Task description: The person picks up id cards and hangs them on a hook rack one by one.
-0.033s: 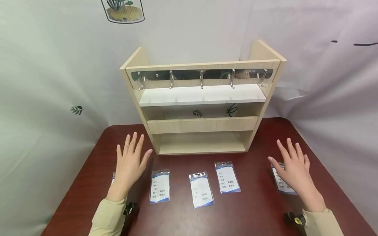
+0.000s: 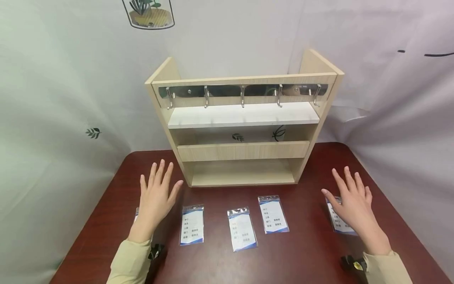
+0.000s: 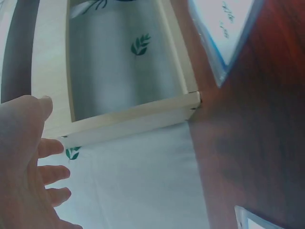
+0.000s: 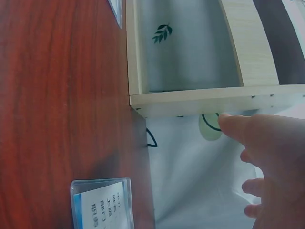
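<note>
My left hand (image 2: 155, 201) hovers over the left part of the table, fingers spread and nothing in them. Partly covered by it is a badge in a clear sleeve (image 2: 136, 213). On the right, my right hand (image 2: 354, 207) is also spread and holds nothing, overlapping another badge (image 2: 338, 221) in the head view. Between the hands lie three more white-and-blue badges: one left of the middle (image 2: 192, 225), one in the middle (image 2: 242, 230) and one right of it (image 2: 273, 215). In the right wrist view, a badge (image 4: 106, 207) lies flat below the hand.
A light wooden rack (image 2: 242, 151) stands at the back of the dark red table (image 2: 283, 260). Across its top runs a metal strip with several hooks (image 2: 242, 96), above a white shelf (image 2: 244, 115). Pale cloth (image 2: 71, 79) hangs behind and at both sides.
</note>
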A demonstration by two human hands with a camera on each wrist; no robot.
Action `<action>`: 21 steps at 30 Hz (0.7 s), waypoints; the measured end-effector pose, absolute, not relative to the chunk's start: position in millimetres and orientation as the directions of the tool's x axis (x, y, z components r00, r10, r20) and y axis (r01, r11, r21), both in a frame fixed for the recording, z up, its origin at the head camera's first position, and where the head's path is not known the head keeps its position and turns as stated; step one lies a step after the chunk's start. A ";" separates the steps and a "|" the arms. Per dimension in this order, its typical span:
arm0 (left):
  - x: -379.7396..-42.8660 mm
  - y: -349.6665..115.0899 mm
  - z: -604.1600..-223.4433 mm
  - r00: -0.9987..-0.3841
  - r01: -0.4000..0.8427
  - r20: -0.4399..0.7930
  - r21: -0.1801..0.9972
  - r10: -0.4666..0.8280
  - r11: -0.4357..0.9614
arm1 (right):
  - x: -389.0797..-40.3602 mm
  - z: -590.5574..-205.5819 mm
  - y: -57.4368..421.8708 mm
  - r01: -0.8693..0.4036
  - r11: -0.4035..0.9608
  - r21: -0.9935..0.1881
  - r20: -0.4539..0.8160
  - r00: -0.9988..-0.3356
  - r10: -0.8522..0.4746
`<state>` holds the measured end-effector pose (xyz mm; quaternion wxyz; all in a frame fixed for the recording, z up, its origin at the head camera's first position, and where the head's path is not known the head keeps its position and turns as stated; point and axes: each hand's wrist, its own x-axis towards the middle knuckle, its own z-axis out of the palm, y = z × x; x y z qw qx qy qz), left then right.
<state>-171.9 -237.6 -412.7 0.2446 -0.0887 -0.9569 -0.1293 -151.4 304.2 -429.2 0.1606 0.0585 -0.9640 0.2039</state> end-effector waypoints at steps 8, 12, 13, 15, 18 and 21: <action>-169.5 -242.3 -410.6 -0.852 0.219 0.514 0.177 0.100 0.959 | -154.5 -430.7 305.7 -0.177 0.917 -0.357 0.312 -0.948 -0.061; -169.1 -241.4 -411.2 -0.850 0.223 0.518 0.186 0.097 0.957 | -152.2 -430.9 308.0 -0.177 0.914 -0.364 0.316 -0.947 -0.058; -169.1 -241.1 -411.6 -0.851 0.225 0.516 0.195 0.095 0.955 | -151.6 -431.0 308.7 -0.177 0.913 -0.369 0.318 -0.946 -0.055; -169.2 -240.6 -412.3 -0.856 0.232 0.509 0.220 0.092 0.947 | -150.3 -431.0 310.5 -0.176 0.906 -0.385 0.320 -0.946 -0.048; -168.9 -240.0 -411.9 -0.862 0.244 0.502 0.277 0.076 0.930 | -148.9 -430.0 314.1 -0.177 0.892 -0.416 0.317 -0.948 -0.040; -170.2 -240.5 -409.7 -0.858 0.259 0.511 0.332 0.059 0.907 | -148.9 -427.2 318.9 -0.181 0.876 -0.447 0.305 -0.952 -0.040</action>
